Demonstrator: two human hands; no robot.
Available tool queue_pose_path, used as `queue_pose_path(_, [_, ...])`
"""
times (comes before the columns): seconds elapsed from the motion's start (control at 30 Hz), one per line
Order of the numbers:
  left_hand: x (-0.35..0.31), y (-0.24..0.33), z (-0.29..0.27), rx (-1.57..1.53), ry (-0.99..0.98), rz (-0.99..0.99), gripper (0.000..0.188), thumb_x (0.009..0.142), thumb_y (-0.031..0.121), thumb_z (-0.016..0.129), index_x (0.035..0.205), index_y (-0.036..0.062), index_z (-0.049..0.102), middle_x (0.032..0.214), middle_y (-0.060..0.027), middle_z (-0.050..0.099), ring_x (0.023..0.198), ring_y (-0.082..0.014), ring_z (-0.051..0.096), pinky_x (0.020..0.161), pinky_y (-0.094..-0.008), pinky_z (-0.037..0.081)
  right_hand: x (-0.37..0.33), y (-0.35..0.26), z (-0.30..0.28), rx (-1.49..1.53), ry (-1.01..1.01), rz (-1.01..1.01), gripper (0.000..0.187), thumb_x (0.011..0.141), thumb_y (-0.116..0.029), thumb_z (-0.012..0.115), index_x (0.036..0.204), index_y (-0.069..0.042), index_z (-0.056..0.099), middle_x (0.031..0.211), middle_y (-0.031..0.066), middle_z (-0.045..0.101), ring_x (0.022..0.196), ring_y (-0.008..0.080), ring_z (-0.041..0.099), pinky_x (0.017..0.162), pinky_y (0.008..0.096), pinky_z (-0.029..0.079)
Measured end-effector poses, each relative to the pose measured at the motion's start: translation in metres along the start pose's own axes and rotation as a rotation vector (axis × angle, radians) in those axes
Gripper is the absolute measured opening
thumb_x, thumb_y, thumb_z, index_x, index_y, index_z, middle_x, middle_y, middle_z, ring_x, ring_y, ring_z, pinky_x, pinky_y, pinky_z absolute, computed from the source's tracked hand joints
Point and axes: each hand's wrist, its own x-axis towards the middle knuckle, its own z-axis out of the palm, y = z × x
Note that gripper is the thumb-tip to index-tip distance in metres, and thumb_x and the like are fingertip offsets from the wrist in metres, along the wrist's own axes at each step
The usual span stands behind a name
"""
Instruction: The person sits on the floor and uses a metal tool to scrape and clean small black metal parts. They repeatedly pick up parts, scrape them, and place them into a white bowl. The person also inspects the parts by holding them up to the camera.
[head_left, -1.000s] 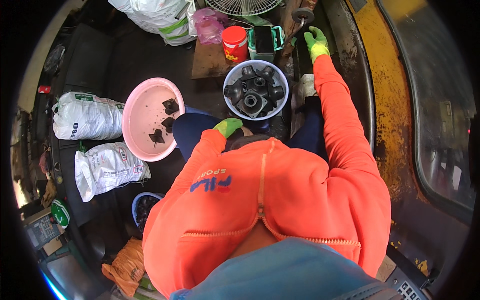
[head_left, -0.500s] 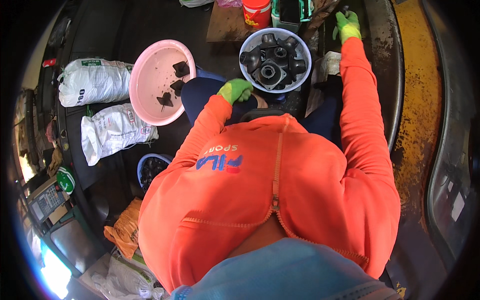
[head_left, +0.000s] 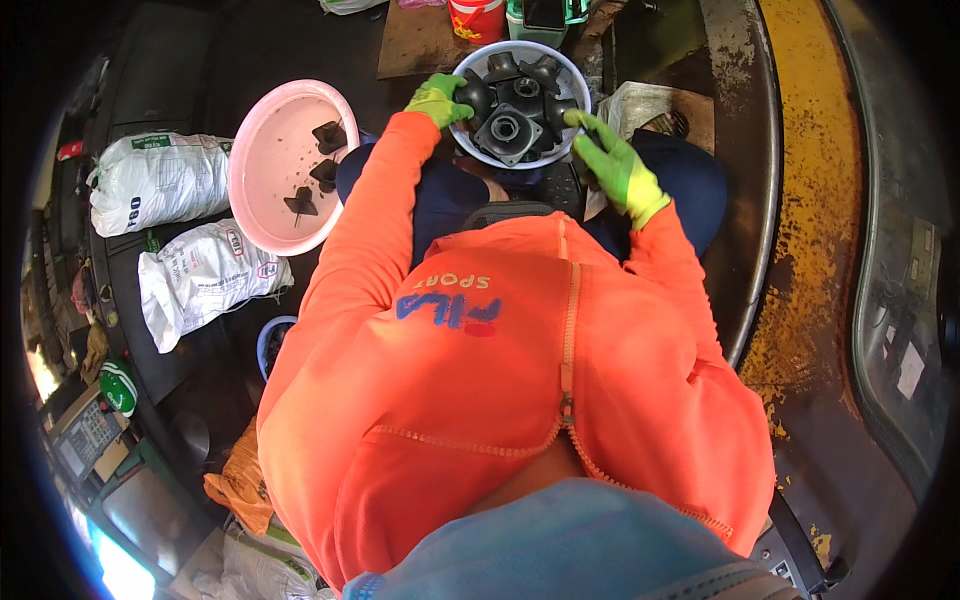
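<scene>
A white-blue basin (head_left: pixel 584 82) stands between my knees, piled with black moulded rubber parts (head_left: pixel 505 130), some domed, some with square flanges and round holes. My left hand (head_left: pixel 437 100), in a yellow-green glove, is at the basin's left rim, with thumb and fingers closed around a domed black rubber part (head_left: pixel 475 93). Over the right rim, my gloved right hand (head_left: pixel 618 168) has its fingers stretched out and apart. Its fingertips reach a black part (head_left: pixel 564 112) at that side; nothing shows gripped in it.
To the left, a pink basin (head_left: pixel 245 170) contains a few black pieces. Beyond it lie white sacks (head_left: pixel 165 180). A red bucket (head_left: pixel 477 20) and a green container (head_left: pixel 540 32) stand at the far side. A dark metal edge (head_left: pixel 765 200) runs along the right, beside worn yellow paint.
My right hand has come back from the far right to the basin's right side. My left hand has moved from my knee forward to the black parts. The head view has shifted slightly.
</scene>
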Motion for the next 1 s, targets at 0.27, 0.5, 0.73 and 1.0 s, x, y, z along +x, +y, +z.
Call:
queue_pose_path(0.27, [-0.092,0.139,-0.059,-0.277,0.415,0.455,0.060,0.063,0.032,0.078,0.113,0.0036,0.062,0.109,-0.0160,0.062,0.102,-0.0293,0.059,0.088,-0.0377,0.046,-0.013,-0.033,0.021,0.654,0.022,-0.120,0.032,0.087,-0.020,0.063,0.113,-0.004,0.055,0.073,-0.0018,0.055,0.048,0.0063,0.044,0.043,0.0207,0.035])
queue_pose_path(0.5, [-0.113,0.182,-0.076,-0.116,0.673,0.830,0.056,0.057,0.035,0.082,0.100,0.0037,0.063,0.102,-0.0121,0.064,0.094,-0.0313,0.060,0.082,-0.0392,0.048,-0.026,-0.060,0.027,0.876,0.024,-0.098,0.025,0.090,-0.021,0.052,0.105,-0.003,0.057,0.088,0.0055,0.062,0.065,0.0125,0.058,0.049,0.0227,0.042])
queue_pose_path(0.73, [-0.120,0.180,-0.061,-0.469,0.595,0.740,0.043,0.065,0.014,0.080,0.102,0.0047,0.060,0.110,-0.0098,0.061,0.099,-0.0230,0.058,0.086,-0.0343,0.047,-0.032,-0.027,0.016,0.524,-0.037,0.060,0.042,0.095,-0.044,0.040,0.109,-0.009,0.057,0.081,0.0049,0.064,0.049,0.0112,0.052,0.037,0.0229,0.034])
queue_pose_path(1.0, [-0.132,0.203,-0.042,-0.867,0.383,0.529,0.044,0.068,0.009,0.079,0.107,0.0042,0.059,0.103,-0.0062,0.061,0.092,-0.0142,0.060,0.080,-0.0279,0.050,-0.024,-0.015,0.050,-0.053,0.286,-0.867,0.043,0.088,-0.011,0.059,0.127,-0.002,0.044,0.115,0.0085,0.057,0.104,0.0179,0.056,0.089,0.0296,0.045])
